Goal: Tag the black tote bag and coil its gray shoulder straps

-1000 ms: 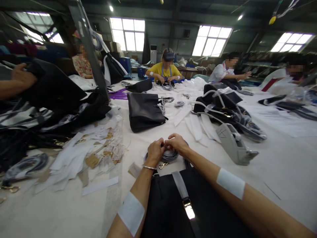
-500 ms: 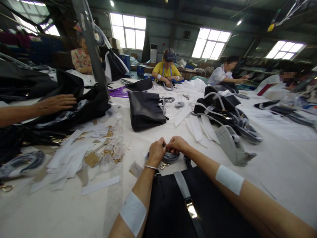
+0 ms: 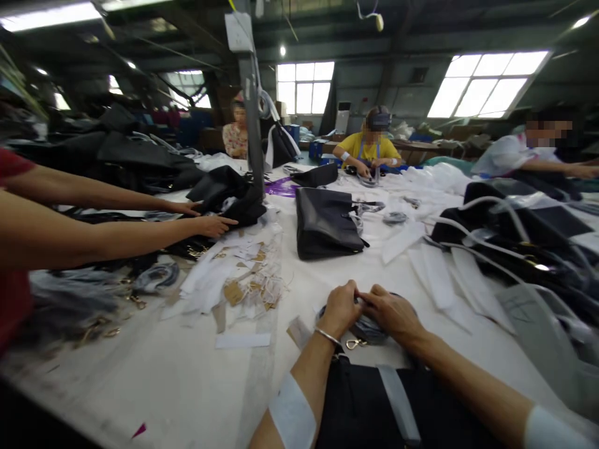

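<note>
Left hand [image 3: 339, 310] and right hand [image 3: 394, 315] meet, fingers closed and pinching a coiled grey strap [image 3: 369, 329]. The strap rests on the white surface [image 3: 154, 374], just beyond a flat black bag [image 3: 360, 405] under the forearms. Brass clasp [image 3: 355, 343] by the left wrist; upright black handbag [image 3: 325, 221] farther out; a co-worker's hand [image 3: 213, 224] reaches in from the left.

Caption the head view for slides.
The left hand and right hand grip a coiled grey strap by a black bag on the white table; a co-worker's hands reach nearby.

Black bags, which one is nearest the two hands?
The black bag lying flat under the forearms, crossed by a grey strap; the other bag stands farther off.
</note>
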A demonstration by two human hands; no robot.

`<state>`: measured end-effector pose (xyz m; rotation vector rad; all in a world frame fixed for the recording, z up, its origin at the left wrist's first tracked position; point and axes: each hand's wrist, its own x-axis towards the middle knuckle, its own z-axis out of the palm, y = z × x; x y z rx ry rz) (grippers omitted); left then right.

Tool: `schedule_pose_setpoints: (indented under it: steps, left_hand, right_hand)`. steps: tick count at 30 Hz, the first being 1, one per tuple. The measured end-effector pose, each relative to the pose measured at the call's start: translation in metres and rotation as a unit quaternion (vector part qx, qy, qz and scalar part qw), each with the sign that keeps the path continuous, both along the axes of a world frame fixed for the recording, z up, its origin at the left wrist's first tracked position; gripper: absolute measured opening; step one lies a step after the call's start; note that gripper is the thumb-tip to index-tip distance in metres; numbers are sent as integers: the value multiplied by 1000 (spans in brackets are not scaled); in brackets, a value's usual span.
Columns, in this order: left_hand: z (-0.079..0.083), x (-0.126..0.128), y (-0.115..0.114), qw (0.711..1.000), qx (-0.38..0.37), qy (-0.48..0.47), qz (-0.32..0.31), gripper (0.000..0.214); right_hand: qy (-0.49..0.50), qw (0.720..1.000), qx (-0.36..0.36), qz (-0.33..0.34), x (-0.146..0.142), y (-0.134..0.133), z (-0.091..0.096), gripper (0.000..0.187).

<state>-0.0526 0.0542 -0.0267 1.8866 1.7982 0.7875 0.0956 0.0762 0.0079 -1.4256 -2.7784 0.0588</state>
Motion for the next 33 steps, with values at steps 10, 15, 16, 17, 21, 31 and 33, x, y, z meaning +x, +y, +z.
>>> schedule_pose_setpoints:
  steps: [10, 15, 16, 17, 21, 31, 33]
  left_hand:
    - [-2, 1, -2, 999, 16, -28, -11, 27]
    - [15, -2, -7, 1000, -4, 13, 27, 37]
    - [18, -4, -7, 999, -13, 20, 38, 37]
    - [20, -5, -7, 999, -21, 22, 43, 37]
    - [19, -10, -6, 999, -38, -2, 37, 39]
    - [9, -34, -2, 984, 73, -142, 79, 41]
    - [17, -53, 4, 971, 77, -153, 166, 42]
  right_hand:
    - [-59, 991, -30, 115, -18, 34, 19, 28]
    - [-10, 990, -18, 137, -20, 39, 16, 20]
    - [1, 992, -16, 126, -20, 39, 16, 20]
    - [12, 993, -17, 113, -20, 38, 15, 22]
    - [27, 994, -24, 107, -16, 38, 6, 33]
    - [99, 979, 115, 133, -5, 46, -54, 33]
    - [156, 971, 139, 117, 0, 48, -67, 43]
